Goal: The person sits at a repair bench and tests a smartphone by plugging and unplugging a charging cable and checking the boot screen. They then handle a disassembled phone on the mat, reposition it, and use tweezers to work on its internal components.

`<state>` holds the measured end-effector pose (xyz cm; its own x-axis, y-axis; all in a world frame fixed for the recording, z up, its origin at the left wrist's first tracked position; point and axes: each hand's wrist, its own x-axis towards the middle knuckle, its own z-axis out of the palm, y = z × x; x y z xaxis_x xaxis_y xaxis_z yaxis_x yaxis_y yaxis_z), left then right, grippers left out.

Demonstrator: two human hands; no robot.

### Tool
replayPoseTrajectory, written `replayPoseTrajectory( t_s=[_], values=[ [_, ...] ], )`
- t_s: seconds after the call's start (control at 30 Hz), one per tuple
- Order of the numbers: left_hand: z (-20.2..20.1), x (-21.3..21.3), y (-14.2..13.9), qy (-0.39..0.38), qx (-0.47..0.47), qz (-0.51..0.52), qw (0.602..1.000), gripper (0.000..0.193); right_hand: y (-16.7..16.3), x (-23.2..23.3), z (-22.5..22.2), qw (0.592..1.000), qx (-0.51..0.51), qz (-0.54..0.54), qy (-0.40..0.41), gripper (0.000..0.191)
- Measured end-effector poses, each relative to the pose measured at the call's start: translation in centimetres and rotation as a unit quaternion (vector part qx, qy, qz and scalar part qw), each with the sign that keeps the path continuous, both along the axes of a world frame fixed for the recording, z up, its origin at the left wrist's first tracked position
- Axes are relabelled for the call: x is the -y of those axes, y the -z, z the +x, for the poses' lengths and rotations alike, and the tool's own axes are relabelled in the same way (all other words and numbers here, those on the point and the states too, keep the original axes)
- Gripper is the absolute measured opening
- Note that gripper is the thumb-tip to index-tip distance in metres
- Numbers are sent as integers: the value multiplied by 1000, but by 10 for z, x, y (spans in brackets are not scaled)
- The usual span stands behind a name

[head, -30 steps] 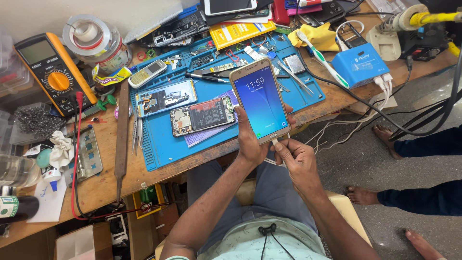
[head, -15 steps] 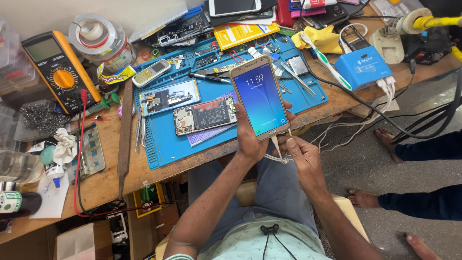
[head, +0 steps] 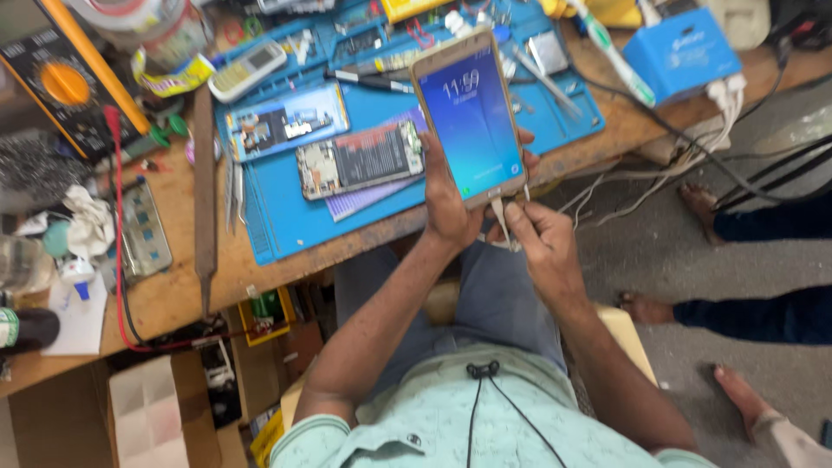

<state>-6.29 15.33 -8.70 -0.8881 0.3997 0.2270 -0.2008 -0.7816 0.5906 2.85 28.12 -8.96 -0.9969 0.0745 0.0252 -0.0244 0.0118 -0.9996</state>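
Observation:
My left hand (head: pixel 451 204) grips a gold-edged smartphone (head: pixel 470 114) by its lower end, holding it upright over the front edge of the bench with its blue screen lit. My right hand (head: pixel 539 243) is just below the phone and pinches the plug of a white charging cable (head: pixel 501 217) against the phone's bottom edge. Whether the plug sits in the port is hidden by my fingers.
A blue work mat (head: pixel 295 217) on the wooden bench (head: pixel 173 286) carries two opened phones (head: pixel 360 160), tweezers and small tools. A multimeter (head: pixel 61 87) lies far left, a blue box (head: pixel 680 52) with white cables far right. Another person's bare feet (head: pixel 646 308) stand at right.
The phone and both hands stay together at the bench edge. The camera has shifted closer, and my right fingers have pressed the cable plug tighter to the phone's bottom.

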Motion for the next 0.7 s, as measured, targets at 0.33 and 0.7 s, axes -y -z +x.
replayPoseTrajectory(
  t_s=[0.33, 0.7],
  values=[
    [8, 0, 1, -36, -38, -56, 997, 101, 0, 7, -1, 999, -13, -32, 6, 25],
    [5, -2, -2, -8, -11, -15, 1000, 106, 6, 5, -7, 999, -8, -31, 12, 26]
  ],
)
